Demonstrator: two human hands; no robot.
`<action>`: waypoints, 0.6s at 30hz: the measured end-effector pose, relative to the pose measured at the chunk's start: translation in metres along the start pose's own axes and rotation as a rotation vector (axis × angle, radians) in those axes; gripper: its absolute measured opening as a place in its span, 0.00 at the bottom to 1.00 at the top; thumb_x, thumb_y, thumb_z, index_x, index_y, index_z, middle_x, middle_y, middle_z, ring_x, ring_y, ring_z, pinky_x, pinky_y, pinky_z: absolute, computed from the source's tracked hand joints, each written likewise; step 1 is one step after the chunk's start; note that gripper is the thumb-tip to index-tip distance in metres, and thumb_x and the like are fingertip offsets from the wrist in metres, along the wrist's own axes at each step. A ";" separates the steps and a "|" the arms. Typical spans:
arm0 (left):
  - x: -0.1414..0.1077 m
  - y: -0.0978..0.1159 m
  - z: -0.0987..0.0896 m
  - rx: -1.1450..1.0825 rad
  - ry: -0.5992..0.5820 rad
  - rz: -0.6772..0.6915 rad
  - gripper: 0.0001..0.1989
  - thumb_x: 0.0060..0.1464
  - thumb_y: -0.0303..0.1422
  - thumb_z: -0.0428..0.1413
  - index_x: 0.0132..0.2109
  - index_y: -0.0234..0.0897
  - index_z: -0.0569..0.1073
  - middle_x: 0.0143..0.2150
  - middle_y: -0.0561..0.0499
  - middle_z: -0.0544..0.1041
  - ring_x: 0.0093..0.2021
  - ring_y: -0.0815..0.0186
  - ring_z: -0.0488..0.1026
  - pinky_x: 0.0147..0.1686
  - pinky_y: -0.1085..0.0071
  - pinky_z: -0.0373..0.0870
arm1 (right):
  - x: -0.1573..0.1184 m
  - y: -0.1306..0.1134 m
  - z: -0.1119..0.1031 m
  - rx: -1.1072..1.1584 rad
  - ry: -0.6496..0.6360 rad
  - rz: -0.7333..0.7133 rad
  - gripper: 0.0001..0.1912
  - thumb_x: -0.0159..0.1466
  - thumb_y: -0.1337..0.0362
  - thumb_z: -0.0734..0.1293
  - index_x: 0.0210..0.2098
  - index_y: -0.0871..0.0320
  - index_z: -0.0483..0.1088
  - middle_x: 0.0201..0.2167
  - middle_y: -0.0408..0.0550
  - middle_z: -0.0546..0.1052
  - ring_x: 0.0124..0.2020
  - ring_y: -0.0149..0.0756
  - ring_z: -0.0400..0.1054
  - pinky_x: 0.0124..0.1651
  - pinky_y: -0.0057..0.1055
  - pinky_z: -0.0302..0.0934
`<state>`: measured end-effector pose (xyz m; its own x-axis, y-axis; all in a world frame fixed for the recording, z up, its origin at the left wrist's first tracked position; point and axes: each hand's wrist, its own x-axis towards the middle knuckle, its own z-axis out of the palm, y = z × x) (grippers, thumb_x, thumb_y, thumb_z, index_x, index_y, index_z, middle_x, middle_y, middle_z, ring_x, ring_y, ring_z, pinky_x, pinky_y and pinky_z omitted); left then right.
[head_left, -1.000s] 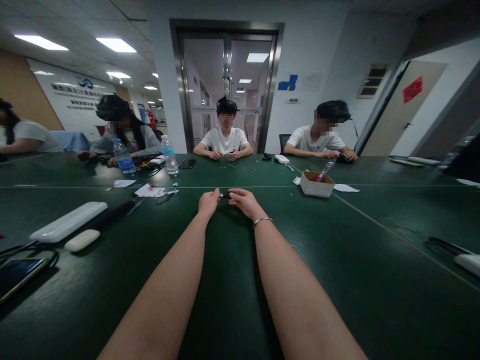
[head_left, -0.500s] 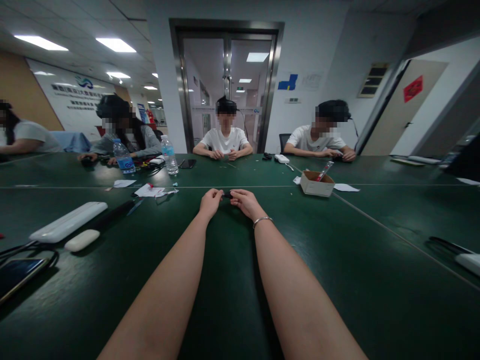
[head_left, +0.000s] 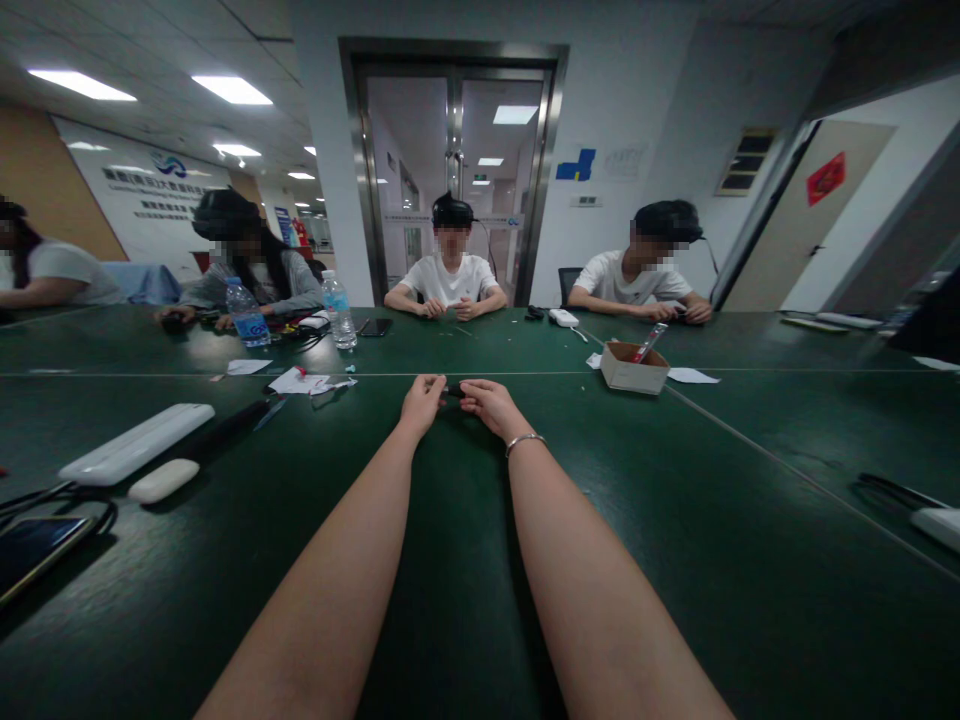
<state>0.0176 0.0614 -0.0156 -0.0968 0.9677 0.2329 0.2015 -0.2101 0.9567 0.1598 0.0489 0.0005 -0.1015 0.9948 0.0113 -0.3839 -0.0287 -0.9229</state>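
Both my arms reach forward over the green table (head_left: 465, 560). Between my fingertips is a small black object (head_left: 455, 391), too small and dark for its kind to be made out. My left hand (head_left: 421, 406) is closed in a pinch at its left end. On the other side, my right hand (head_left: 489, 404) pinches the right end between thumb and fingers. A silver bracelet (head_left: 525, 440) circles my right wrist. The fingers cover part of the object.
To the left lie a white power bank-like device (head_left: 139, 445), a white rounded case (head_left: 165, 481), a phone (head_left: 41, 550) and paper scraps (head_left: 298, 381). Ahead right stands a small cardboard box (head_left: 634, 370). Bottles (head_left: 247, 315) and several people wearing headsets are across the table.
My left fingertips have shifted very slightly upward at the black object. My right hand stays in about the same place.
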 end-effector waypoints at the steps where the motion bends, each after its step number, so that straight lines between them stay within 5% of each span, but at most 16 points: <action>1: 0.000 -0.001 0.000 0.003 -0.002 0.002 0.15 0.52 0.40 0.50 0.42 0.35 0.67 0.33 0.48 0.74 0.26 0.71 0.70 0.27 0.73 0.65 | 0.000 0.000 0.000 -0.003 -0.005 0.000 0.04 0.52 0.75 0.69 0.28 0.65 0.70 0.18 0.44 0.72 0.19 0.26 0.65 0.24 0.23 0.63; 7: 0.001 -0.003 -0.001 0.066 -0.004 0.081 0.13 0.49 0.33 0.51 0.43 0.37 0.69 0.35 0.50 0.74 0.30 0.70 0.70 0.29 0.75 0.64 | -0.002 -0.001 0.000 -0.001 -0.017 0.006 0.04 0.53 0.76 0.69 0.29 0.65 0.71 0.18 0.45 0.71 0.19 0.26 0.65 0.23 0.23 0.63; 14: 0.003 -0.005 -0.003 0.158 -0.033 0.015 0.16 0.53 0.42 0.46 0.39 0.36 0.72 0.25 0.52 0.72 0.23 0.70 0.67 0.25 0.74 0.61 | -0.001 -0.001 0.000 -0.003 -0.016 0.007 0.04 0.53 0.76 0.69 0.28 0.65 0.71 0.17 0.45 0.71 0.18 0.25 0.65 0.22 0.22 0.63; 18: 0.002 -0.004 -0.003 0.115 -0.045 0.086 0.13 0.51 0.35 0.48 0.40 0.37 0.72 0.32 0.50 0.74 0.28 0.70 0.68 0.28 0.74 0.62 | -0.001 -0.001 0.000 -0.002 -0.013 0.000 0.04 0.53 0.76 0.68 0.29 0.65 0.71 0.18 0.45 0.72 0.18 0.25 0.65 0.22 0.22 0.63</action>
<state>0.0139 0.0640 -0.0188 -0.0309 0.9525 0.3030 0.3181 -0.2780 0.9064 0.1601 0.0475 0.0016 -0.1136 0.9934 0.0169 -0.3819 -0.0280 -0.9238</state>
